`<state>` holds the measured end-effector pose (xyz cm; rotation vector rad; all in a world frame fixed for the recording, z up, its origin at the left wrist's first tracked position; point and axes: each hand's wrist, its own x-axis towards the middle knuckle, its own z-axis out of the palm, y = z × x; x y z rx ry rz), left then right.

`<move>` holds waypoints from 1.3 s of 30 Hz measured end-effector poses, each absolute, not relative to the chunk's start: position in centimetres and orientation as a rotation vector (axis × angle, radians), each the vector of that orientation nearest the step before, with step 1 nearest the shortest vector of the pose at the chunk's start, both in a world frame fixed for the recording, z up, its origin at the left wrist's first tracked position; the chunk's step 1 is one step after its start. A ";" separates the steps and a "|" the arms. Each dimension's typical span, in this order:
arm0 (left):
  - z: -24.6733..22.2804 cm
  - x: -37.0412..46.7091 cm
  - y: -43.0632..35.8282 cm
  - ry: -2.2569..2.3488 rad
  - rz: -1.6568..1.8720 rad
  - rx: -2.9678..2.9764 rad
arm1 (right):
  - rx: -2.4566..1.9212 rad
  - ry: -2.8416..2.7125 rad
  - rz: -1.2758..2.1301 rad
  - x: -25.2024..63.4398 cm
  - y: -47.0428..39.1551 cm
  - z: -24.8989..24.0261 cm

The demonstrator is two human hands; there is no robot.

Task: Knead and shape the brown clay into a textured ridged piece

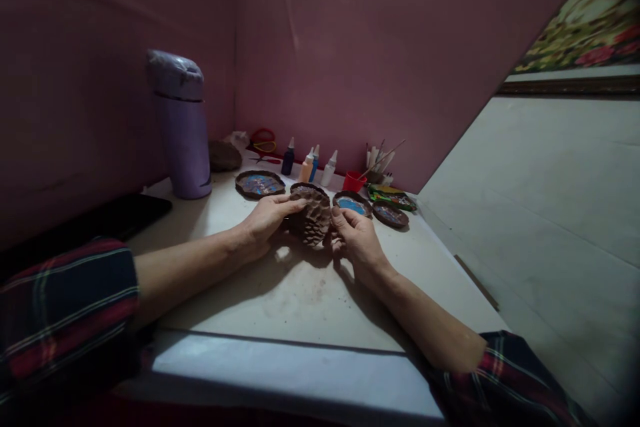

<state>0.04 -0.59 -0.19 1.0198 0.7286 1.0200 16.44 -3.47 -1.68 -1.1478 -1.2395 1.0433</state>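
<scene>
A brown clay pot [313, 215] with a dimpled, scale-like surface is held up, tilted, above the white tabletop [320, 310]. My left hand [267, 224] grips its left side, thumb across the front near the rim. On its right side my right hand [356, 237] pinches the edge between thumb and fingers. Some fingertips of both hands are hidden behind the pot. Just behind it lie shallow brown dishes: one with blue and brown smears [260, 184], one with a blue inside [353, 205], and a smaller dark one [390, 215].
A tall purple flask [183, 134] stands at the left, beside a brown clay lump [225, 156]. Several paint bottles [306, 167], scissors [263, 140], a red cup [355, 181] and a holder with brushes [377, 164] line the back. A dark flat object [145, 210] lies at left.
</scene>
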 end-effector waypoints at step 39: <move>-0.4 0.3 -0.9 0.668 0.956 1.022 | -1.202 -1.018 1.215 16.5 -3.6 -1.1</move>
